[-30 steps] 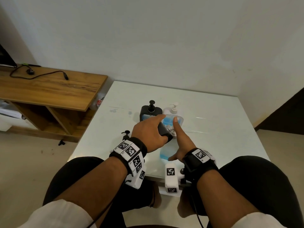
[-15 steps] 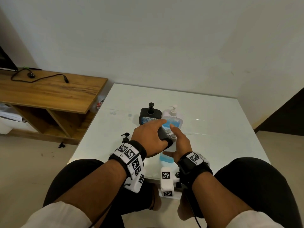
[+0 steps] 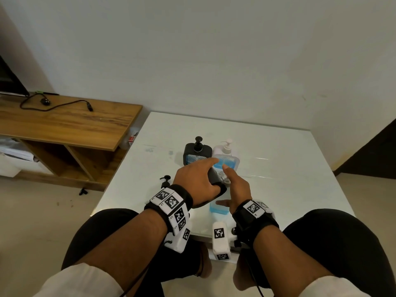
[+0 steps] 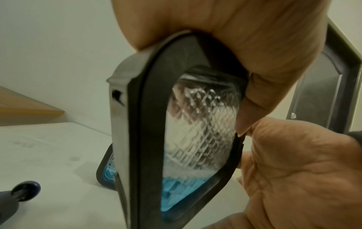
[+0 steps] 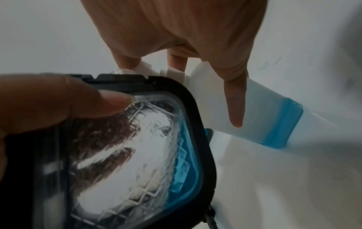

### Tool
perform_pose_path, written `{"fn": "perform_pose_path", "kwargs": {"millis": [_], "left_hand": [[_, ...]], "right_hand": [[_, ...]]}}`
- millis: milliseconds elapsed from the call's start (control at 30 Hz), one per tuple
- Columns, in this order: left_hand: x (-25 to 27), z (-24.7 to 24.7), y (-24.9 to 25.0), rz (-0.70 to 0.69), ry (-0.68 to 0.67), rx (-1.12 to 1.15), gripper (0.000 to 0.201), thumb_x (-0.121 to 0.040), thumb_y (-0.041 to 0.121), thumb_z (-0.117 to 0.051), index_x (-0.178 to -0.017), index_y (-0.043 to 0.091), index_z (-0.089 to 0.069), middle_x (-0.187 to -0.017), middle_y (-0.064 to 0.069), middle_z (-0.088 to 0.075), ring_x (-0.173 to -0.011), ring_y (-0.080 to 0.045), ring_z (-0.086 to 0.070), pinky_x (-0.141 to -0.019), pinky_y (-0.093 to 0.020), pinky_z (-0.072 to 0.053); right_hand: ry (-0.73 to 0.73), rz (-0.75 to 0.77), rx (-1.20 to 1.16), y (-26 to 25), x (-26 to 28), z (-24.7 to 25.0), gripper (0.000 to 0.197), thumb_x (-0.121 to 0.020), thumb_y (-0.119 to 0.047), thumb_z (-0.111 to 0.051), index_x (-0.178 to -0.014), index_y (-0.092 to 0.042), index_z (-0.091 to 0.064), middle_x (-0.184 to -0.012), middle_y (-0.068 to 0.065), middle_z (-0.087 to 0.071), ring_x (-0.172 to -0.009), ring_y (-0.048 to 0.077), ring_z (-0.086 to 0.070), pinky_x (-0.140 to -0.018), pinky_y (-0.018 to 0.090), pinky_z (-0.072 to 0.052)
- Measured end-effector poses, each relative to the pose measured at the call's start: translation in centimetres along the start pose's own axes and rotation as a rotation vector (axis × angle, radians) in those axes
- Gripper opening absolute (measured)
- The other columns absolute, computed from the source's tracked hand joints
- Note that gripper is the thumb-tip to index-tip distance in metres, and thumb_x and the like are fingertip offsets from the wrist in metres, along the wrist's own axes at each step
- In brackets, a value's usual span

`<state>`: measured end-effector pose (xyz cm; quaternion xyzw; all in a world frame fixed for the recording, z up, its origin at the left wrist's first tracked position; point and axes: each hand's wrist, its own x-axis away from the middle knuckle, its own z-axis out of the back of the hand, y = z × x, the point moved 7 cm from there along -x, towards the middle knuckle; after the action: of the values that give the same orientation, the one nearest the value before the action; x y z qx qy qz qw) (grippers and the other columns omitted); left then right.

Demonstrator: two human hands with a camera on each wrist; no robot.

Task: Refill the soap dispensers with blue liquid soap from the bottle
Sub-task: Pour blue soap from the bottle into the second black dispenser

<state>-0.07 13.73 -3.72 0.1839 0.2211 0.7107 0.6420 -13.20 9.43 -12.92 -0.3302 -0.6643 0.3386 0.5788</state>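
Note:
My left hand point(image 3: 205, 174) grips a black soap dispenser point(image 4: 149, 139) with no pump on it, tilted over the white table point(image 3: 289, 168). A little blue soap point(image 4: 182, 190) lies at its bottom behind the clear patterned window. My right hand point(image 3: 228, 185) holds the translucent soap bottle point(image 5: 264, 120), tipped so that its white neck meets the dispenser's top. My index finger lies along the bottle, and blue soap sits at its lower end point(image 3: 218, 207). The meeting of neck and opening is partly hidden by fingers.
A second black dispenser point(image 3: 197, 154) with its pump on and a white pump bottle point(image 3: 227, 155) of blue soap stand just behind my hands. A loose black pump point(image 3: 166, 181) lies on the table left of my left hand. A wooden shelf point(image 3: 64, 123) is at far left.
My right hand and the bottle have shifted a little left, closer against the dispenser. The left hand keeps its grip on the dispenser.

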Motion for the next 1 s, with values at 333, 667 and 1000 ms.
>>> {"fn": "perform_pose_path", "kwargs": {"millis": [333,667,1000], "left_hand": [[0.0,0.3,0.8,-0.004,0.009,-0.034,0.069,-0.075,0.05,-0.066,-0.139,0.035,-0.043,-0.13,0.012,-0.059,-0.113,-0.013,-0.058,-0.096,-0.031,-0.046],[0.0,0.4,1.4,0.007,-0.003,-0.067,0.07,-0.077,0.05,-0.065,-0.14,0.034,-0.041,-0.129,0.011,-0.059,-0.113,-0.013,-0.058,-0.097,-0.032,-0.046],[0.1,0.4,1.3,0.017,-0.015,-0.069,0.07,-0.077,0.048,-0.066,-0.14,0.034,-0.041,-0.131,0.011,-0.058,-0.114,-0.013,-0.058,-0.099,-0.032,-0.046]], "right_hand": [[-0.085,-0.02,0.009,-0.2,0.2,-0.3,0.056,-0.086,-0.065,-0.06,-0.13,-0.03,-0.061,-0.12,0.004,-0.07,-0.112,0.03,-0.063,-0.092,0.057,-0.049],[-0.15,-0.036,0.01,-0.5,0.7,-0.3,0.057,-0.086,-0.07,-0.055,-0.129,-0.032,-0.06,-0.121,0.002,-0.068,-0.116,0.028,-0.061,-0.098,0.061,-0.044],[-0.052,-0.014,0.029,-0.6,0.4,0.0,0.048,-0.09,-0.057,-0.06,-0.127,-0.026,-0.061,-0.111,0.003,-0.069,-0.111,0.032,-0.062,-0.096,0.062,-0.047]]}}
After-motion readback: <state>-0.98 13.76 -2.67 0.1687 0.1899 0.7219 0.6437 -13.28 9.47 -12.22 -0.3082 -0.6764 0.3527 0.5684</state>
